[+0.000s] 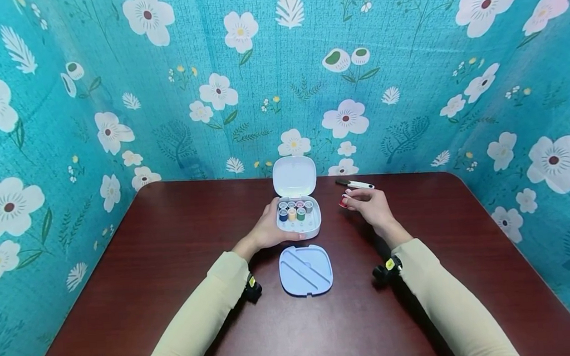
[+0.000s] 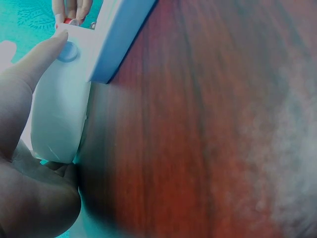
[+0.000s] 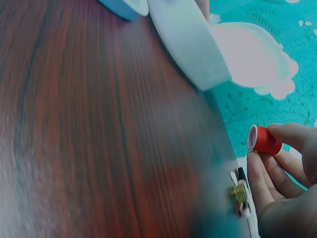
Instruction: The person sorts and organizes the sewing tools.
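White hinged plastic sewing box (image 1: 298,221): no lettering can be read.
Red thread spool (image 3: 264,141): no label shows.
Black-and-white pen-shaped tool (image 1: 354,183): too small to tell any print.
Teal floral backdrop cloth (image 1: 408,79): pattern only, no words.

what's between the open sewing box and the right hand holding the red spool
Only bare table: in the head view, nothing lies between the sewing box and the right hand pinching the red spool.
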